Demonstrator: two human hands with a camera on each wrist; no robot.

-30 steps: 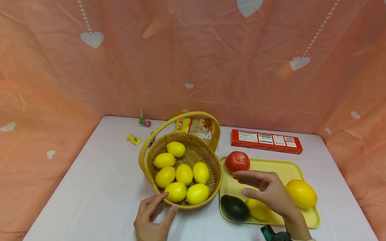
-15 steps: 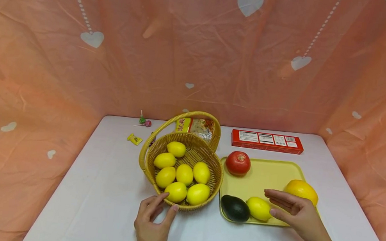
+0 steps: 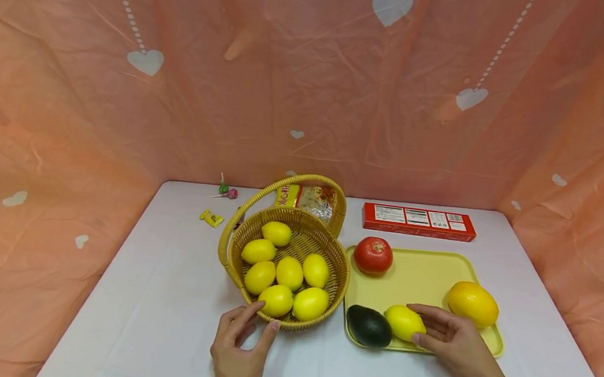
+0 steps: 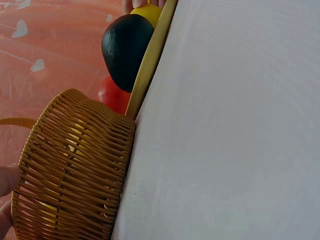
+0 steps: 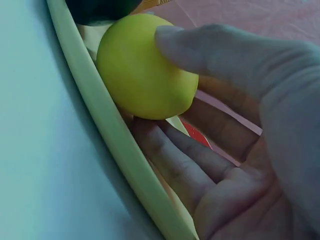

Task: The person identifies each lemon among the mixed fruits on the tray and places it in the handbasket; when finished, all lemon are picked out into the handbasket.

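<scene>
My right hand (image 3: 416, 324) lies on the yellow tray (image 3: 425, 275), thumb and fingers closed round a lemon (image 3: 399, 319) at the tray's front edge. In the right wrist view the thumb (image 5: 215, 50) presses the lemon (image 5: 142, 70) and the fingers curl behind it. My left hand (image 3: 265, 317) rests on the table, its fingertips touching the front rim of a wicker basket (image 3: 339, 278) that holds several lemons (image 3: 289, 272). In the left wrist view the basket (image 4: 75, 170) stands beside the tray's edge (image 4: 150, 55).
On the tray are also a dark avocado (image 3: 368, 326), a red tomato (image 3: 373, 255) and a large yellow-orange fruit (image 3: 472, 303). A red box (image 3: 418, 221), a snack packet (image 3: 309, 198), lollipops (image 3: 227, 191) and a candy (image 3: 211, 218) lie toward the back. Pink cloth walls surround the white table.
My right hand has come back from over the tomato to the tray's front edge and closed round the lemon. The left hand and basket have not moved.
</scene>
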